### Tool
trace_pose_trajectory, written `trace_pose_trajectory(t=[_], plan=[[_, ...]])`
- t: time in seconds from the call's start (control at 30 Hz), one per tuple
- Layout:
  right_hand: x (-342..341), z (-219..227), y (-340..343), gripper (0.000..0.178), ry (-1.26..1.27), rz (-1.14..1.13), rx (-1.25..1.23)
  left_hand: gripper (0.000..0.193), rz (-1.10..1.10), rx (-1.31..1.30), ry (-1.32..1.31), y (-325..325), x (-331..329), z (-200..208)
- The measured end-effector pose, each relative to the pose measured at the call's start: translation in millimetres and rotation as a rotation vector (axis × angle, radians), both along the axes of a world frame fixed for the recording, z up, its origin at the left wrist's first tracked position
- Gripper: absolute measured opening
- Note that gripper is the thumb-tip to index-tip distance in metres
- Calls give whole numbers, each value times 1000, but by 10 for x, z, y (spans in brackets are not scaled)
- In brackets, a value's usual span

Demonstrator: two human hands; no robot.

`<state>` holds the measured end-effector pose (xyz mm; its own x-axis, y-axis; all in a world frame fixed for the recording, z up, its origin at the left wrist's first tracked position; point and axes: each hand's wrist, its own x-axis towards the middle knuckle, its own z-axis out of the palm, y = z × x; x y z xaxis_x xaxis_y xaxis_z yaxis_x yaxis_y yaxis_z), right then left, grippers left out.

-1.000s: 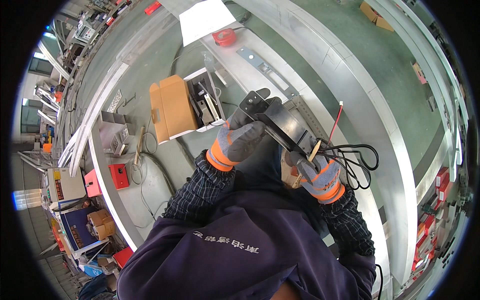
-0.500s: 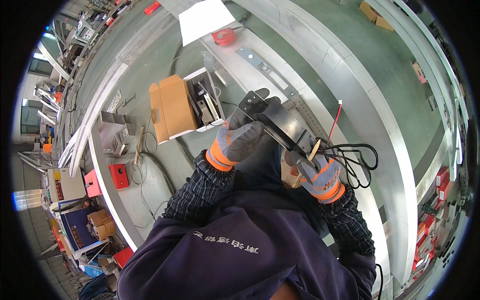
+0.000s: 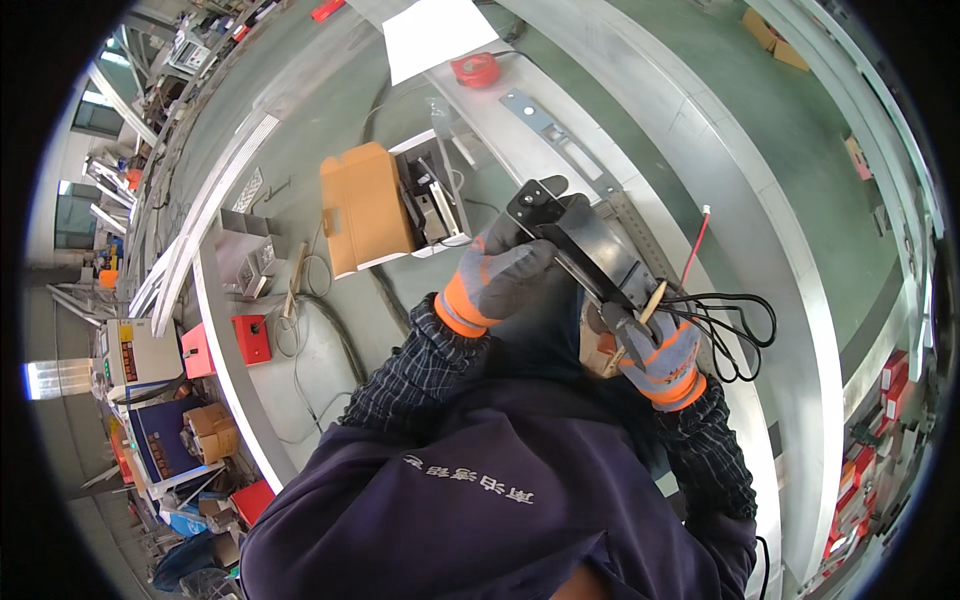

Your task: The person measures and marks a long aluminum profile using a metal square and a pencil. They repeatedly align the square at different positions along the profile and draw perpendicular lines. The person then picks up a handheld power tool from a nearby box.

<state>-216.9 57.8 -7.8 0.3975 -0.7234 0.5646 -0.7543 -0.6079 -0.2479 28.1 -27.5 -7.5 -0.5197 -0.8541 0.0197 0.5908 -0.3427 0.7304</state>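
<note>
Both hands wear grey gloves with orange cuffs. Between them is a long black metal device [image 3: 600, 250], tilted, with a rounded plate at its upper left end. My left hand [image 3: 508, 275] closes round that upper end. My right hand [image 3: 648, 348] grips the lower right end, and a tan pointed stick [image 3: 653, 302] shows between its fingers. Looped black cable [image 3: 745, 325] and a red wire with a white plug [image 3: 695, 245] come from near the right hand. Gloves cover part of the device.
An open cardboard box [image 3: 365, 210] with black and silver parts lies left of my hands. On the metal beam are a slotted plate [image 3: 560, 140], a ruler [image 3: 640, 235], a red tape measure [image 3: 475, 70] and a white sheet [image 3: 435, 38]. A red box [image 3: 250, 340] stands left.
The whole view has shifted, so everything sits further right in the picture. Both hands keep the same hold on the black device.
</note>
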Motion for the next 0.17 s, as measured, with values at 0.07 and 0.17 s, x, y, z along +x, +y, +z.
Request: trace_pose_trajectory(t=[0.07,0.17], plan=[[-11,-43,-22,32,-16,13,-52,65,7,-24,-8,-4,-29,10],[-41,-96,-9,30,3,2,-66,72,-36,-37,7,-33,19,-77]])
